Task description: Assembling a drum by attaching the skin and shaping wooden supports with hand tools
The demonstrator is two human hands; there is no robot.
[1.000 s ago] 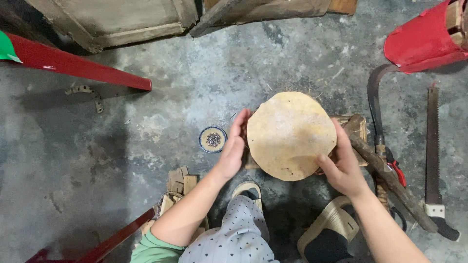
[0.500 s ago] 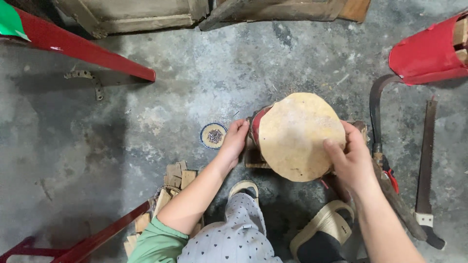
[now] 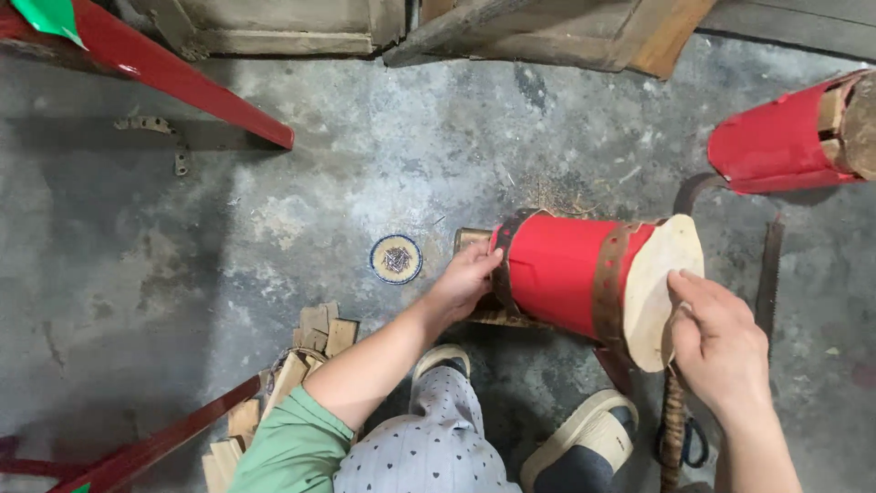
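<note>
**On floor, mid-right: drum tipped on its side**

Red drum [image 3: 570,274] lies on the concrete floor [image 3: 274,228], skin head facing right. Left hand [image 3: 465,278] grips the dark band at its left end, fingers curled on. Right hand [image 3: 716,342] holds the pale skin's rim, fingers closed over the edge. Small dish [image 3: 396,259] of nails just left of the drum.
</note>
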